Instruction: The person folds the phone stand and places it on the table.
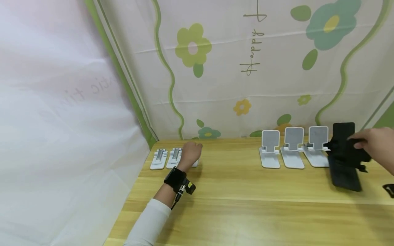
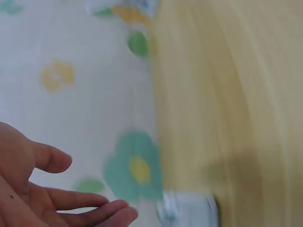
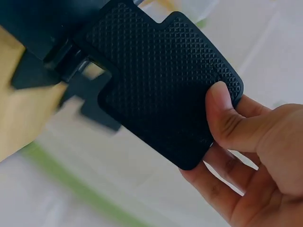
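Observation:
At the right of the head view, my right hand [image 1: 377, 145] pinches the upper plate of a black phone stand [image 1: 346, 176] between thumb and fingers. In the right wrist view that plate [image 3: 161, 85] has a textured face, with the thumb lying on it. Another black stand [image 1: 343, 131] shows partly behind the held one. My left hand [image 1: 191, 153] is over a row of folded white phone stands, largely covering the rightmost of them [image 1: 195, 164]. Its fingers [image 2: 80, 198] are loosely bent with nothing between them, and a blurred white stand [image 2: 189, 208] lies nearby.
Three unfolded white stands with grey plates [image 1: 270, 141] [image 1: 294, 139] [image 1: 318, 138] stand left of the black ones. Two folded white stands [image 1: 158, 164] [image 1: 173, 164] lie at the table's left. A flower-printed curtain [image 1: 221, 82] hangs behind the wooden table [image 1: 234, 191].

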Action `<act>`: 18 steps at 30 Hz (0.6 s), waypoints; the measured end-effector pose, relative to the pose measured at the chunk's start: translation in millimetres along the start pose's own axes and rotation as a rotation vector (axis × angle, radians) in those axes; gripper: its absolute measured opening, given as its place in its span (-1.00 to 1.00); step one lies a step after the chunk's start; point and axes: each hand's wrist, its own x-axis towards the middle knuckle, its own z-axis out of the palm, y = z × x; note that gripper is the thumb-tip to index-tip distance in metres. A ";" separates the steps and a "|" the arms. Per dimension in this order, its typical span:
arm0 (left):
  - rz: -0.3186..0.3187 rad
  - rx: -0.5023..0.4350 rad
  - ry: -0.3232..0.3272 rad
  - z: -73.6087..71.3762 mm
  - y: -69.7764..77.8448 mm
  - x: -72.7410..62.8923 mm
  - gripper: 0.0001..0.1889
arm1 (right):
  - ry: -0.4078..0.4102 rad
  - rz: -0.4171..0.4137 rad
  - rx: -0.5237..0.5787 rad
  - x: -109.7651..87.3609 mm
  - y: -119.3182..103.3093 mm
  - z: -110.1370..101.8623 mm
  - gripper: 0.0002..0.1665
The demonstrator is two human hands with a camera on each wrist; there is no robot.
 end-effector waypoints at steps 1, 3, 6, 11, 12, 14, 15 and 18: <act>0.002 -0.030 -0.033 1.7 8.4 -4.7 -0.46 | 0.013 -0.038 -0.012 1.3 -14.7 -7.5 -0.78; 0.012 -0.066 -0.092 7.6 24.9 -15.6 -0.55 | 0.037 -0.080 -0.008 4.9 -46.9 -24.1 -0.82; 0.037 -0.126 -0.204 18.5 48.4 -34.4 -0.62 | 0.126 -0.162 0.018 10.5 -87.0 -37.3 -0.79; 0.076 -0.333 -0.447 37.3 75.3 -61.7 -0.51 | 0.288 -0.310 0.153 14.3 -145.2 -52.2 -0.69; 0.071 -0.378 -0.490 40.3 78.4 -65.7 -0.51 | 0.308 -0.346 0.173 15.0 -155.4 -54.6 -0.67; 0.058 -0.451 -0.555 45.8 82.4 -72.0 -0.50 | 0.333 -0.405 0.215 17.1 -174.1 -58.2 -0.64; 0.052 -0.474 -0.579 47.7 83.6 -74.7 -0.51 | 0.336 -0.427 0.226 17.8 -182.6 -59.6 -0.64; 0.036 -0.526 -0.645 52.7 84.5 -79.5 -0.57 | 0.338 -0.471 0.257 19.0 -204.1 -61.7 -0.66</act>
